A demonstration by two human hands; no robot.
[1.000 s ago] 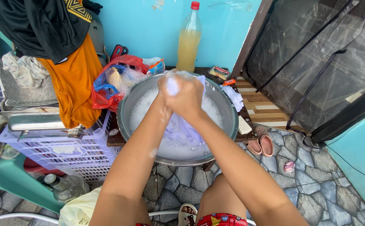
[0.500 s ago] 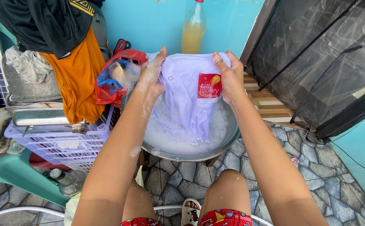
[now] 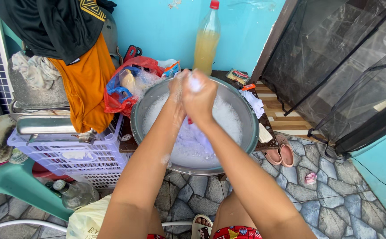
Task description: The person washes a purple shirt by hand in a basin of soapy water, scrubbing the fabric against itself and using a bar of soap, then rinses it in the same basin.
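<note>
A pale lilac shirt [image 3: 194,137] hangs wet from my two hands into a large metal basin [image 3: 241,108] full of soapy foam. My left hand [image 3: 177,88] and my right hand [image 3: 199,95] are pressed together over the middle of the basin, both closed on a bunched part of the shirt. Suds cover my fingers and forearms. A bit of red print shows just under my hands. The rest of the shirt lies half sunk in the foam.
A white laundry basket [image 3: 64,152] with orange and black clothes stands left. Behind the basin are a red plastic bag [image 3: 122,88], a bottle of yellowish liquid [image 3: 206,42] and a soap bar [image 3: 259,132]. Small pink sandals [image 3: 278,155] lie on the stone floor.
Half a second ago my hands held the shirt spread wide and lifted above the basin. Now they have come together and bunched it over the foam.
</note>
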